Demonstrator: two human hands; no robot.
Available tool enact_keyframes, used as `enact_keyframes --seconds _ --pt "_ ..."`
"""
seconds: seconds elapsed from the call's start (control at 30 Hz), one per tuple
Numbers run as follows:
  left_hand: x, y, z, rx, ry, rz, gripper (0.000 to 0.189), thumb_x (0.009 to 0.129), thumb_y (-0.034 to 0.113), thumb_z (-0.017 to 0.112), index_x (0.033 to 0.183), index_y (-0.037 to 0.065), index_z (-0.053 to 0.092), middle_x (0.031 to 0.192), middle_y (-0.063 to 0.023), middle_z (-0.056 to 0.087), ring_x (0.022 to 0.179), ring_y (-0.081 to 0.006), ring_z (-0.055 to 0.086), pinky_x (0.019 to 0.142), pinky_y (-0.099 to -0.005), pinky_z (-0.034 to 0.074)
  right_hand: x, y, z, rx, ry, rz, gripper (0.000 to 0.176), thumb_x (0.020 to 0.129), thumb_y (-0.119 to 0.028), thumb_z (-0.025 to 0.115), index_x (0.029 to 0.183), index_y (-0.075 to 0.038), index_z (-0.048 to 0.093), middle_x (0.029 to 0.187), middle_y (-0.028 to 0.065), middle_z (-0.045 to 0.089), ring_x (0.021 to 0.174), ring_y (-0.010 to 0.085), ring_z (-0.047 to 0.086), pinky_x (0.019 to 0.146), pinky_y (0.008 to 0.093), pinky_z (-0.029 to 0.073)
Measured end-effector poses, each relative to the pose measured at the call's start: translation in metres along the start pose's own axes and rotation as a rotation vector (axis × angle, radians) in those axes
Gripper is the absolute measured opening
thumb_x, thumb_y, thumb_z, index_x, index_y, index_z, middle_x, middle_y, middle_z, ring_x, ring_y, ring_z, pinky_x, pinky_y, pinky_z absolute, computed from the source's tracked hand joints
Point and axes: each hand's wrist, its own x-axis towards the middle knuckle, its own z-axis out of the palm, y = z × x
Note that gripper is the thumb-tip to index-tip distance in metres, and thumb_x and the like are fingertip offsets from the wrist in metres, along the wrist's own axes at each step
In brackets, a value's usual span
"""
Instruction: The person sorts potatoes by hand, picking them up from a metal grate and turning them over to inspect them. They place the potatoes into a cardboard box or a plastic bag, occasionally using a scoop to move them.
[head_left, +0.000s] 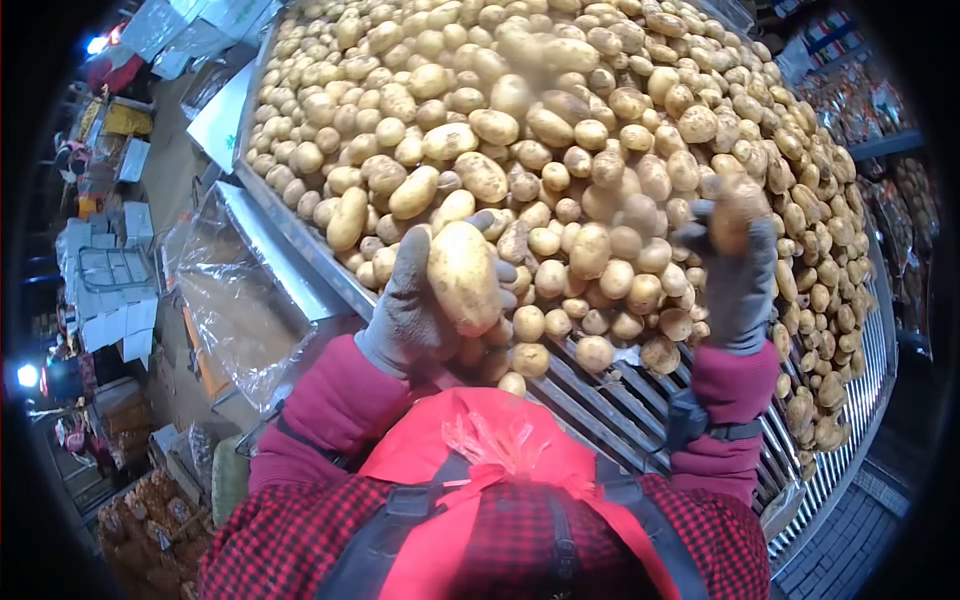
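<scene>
A large pale potato [465, 278] is in my left hand [402, 300], whose grey-gloved fingers are wrapped round it near the front edge of the heap. My right hand [742, 280], gloved in the same grey, grips a browner potato [738, 215] above the right part of the pile. That potato is slightly blurred. Loose potatoes of mixed sizes [480, 178] fill the wide table around both hands. Under my forearms, part of the table's slatted metal surface [600, 397] shows.
A raised metal edge [300, 245] borders the heap on the left, with clear plastic sheeting [245, 310] beside it. Cartons [120, 330] stand farther left. A filled crate or sack [150, 520] sits at lower left. Shelves with bagged goods [860, 100] are at right.
</scene>
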Motion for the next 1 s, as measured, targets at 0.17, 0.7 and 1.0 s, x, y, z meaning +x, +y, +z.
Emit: enact_keyframes --seconds 0.17,0.7,1.0 --pt "-0.017 -0.002 -0.005 -0.029 0.010 0.124 0.079 0.098 0.065 0.059 0.154 0.014 0.038 0.119 -0.0143 0.066 0.101 -0.0285 0.069 0.088 -0.0431 0.058 -0.032 0.042 0.126 0.306 -0.171 0.500 0.080 0.096 -0.077 0.049 0.133 -0.007 0.058 0.099 0.0104 0.070 0.081 0.0198 0.067 0.074 0.0335 0.057" --pt "-0.101 0.001 -0.010 0.178 0.072 0.437 0.101 0.090 0.029 0.077 0.166 0.008 0.014 0.150 -0.0174 0.045 0.133 -0.0321 0.055 0.109 -0.0468 0.049 -0.080 0.089 0.190 0.597 -0.326 0.792 0.061 0.104 -0.056 0.053 0.144 -0.010 0.050 0.114 0.0103 0.067 0.094 0.0239 0.068 0.075 0.0368 0.056" --pt "-0.131 -0.004 -0.011 0.278 0.127 0.376 0.090 0.074 0.025 0.091 0.148 0.008 0.043 0.128 -0.0135 0.061 0.110 -0.0258 0.067 0.089 -0.0403 0.060 -0.091 0.098 0.206 0.669 -0.526 0.860 0.068 0.106 -0.055 0.050 0.153 -0.006 0.043 0.146 0.0131 0.058 0.134 0.0301 0.056 0.118 0.0474 0.040"
